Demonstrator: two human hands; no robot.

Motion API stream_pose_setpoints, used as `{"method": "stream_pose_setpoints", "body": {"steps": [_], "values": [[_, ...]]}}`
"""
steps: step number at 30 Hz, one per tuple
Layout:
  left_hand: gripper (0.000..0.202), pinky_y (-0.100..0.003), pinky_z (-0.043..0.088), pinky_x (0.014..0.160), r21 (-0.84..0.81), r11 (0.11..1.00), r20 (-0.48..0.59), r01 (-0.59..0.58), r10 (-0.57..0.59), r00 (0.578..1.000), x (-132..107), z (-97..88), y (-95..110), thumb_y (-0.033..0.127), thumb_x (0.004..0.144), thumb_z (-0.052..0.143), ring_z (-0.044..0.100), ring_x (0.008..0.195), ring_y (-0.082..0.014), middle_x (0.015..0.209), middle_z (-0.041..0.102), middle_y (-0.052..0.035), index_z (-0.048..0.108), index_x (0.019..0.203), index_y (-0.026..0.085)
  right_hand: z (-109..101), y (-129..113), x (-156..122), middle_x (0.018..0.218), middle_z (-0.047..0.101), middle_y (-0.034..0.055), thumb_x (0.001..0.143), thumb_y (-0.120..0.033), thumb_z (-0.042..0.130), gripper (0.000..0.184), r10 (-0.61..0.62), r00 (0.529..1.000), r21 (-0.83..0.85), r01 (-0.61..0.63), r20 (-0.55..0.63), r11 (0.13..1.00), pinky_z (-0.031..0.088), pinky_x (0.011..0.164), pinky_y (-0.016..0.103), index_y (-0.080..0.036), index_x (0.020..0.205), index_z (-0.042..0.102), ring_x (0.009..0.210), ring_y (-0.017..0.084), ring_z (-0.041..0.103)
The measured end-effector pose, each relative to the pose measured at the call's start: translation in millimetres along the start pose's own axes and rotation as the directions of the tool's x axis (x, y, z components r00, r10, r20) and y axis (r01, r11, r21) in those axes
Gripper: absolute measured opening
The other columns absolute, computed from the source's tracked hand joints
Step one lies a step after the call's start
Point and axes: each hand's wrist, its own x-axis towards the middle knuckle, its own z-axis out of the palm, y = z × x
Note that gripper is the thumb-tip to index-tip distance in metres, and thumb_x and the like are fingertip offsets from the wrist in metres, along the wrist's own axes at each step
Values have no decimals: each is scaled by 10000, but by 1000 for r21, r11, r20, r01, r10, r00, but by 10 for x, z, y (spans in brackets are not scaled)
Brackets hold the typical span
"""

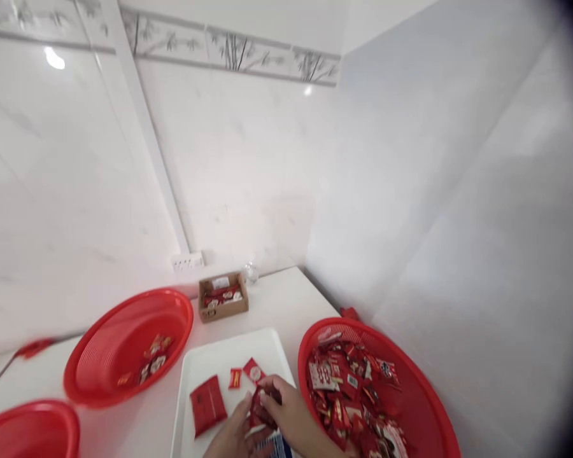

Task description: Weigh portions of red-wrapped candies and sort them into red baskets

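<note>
Over a white tray (229, 346), my left hand (233, 432) and my right hand (293, 410) come together around a small dark red packet (256, 413). The fingers of both hands are closed on it and hide much of it. Left of them on the tray lies a larger flat red packet (207, 406). Just beyond my fingers are a small red-and-yellow wrapped sweet (235, 378) and a red packet with a pale round mark (253, 370). Below my hands a blue-and-white printed item (277, 446) is partly covered.
On the right stands a red basket (430, 397) heaped with red wrapped sweets (344, 381). Another red basket (114, 318) at left holds a few packets, with a third red basket (38, 407) nearer. A cardboard box (226, 310) of packets sits by the wall, below a socket (188, 261).
</note>
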Motion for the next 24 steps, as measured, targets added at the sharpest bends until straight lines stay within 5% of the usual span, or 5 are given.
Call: {"method": "stream_pose_setpoints", "body": {"steps": [3, 7, 12, 24], "values": [[322, -311, 473, 818, -27, 989, 90, -148, 150, 985, -157, -5, -78, 411, 783, 667, 631, 844, -161, 962, 642, -27, 564, 1007, 204, 103, -65, -110, 886, 652, 44, 824, -336, 503, 197, -51, 998, -199, 58, 43, 978, 469, 761, 325, -205, 922, 614, 820, 187, 602], [318, -322, 462, 822, 31, 991, 71, -129, 127, 989, -286, -27, -99, 353, 834, 612, 619, 812, -145, 964, 632, -44, 527, 1101, 203, 202, 7, -154, 977, 624, 49, 812, -228, 510, 170, -68, 994, -330, 94, 90, 939, 444, 842, 328, -207, 934, 626, 928, 179, 570], [367, -337, 453, 839, 100, 987, 55, -123, 118, 992, -266, -133, -148, 341, 879, 543, 607, 868, -159, 1057, 621, -80, 498, 1215, 200, 276, 137, -184, 1055, 622, 54, 828, -237, 489, 241, 61, 992, -338, -19, 114, 941, 449, 856, 345, -203, 1042, 594, 936, 171, 575], [374, -338, 454, 828, 107, 993, 98, -49, 39, 994, -42, -152, -89, 364, 889, 528, 625, 810, -149, 948, 647, -64, 515, 1223, 196, 177, 207, -82, 975, 669, 31, 835, -340, 489, 262, 167, 981, -202, -146, 94, 968, 462, 838, 332, -198, 1035, 582, 891, 158, 609]]}}
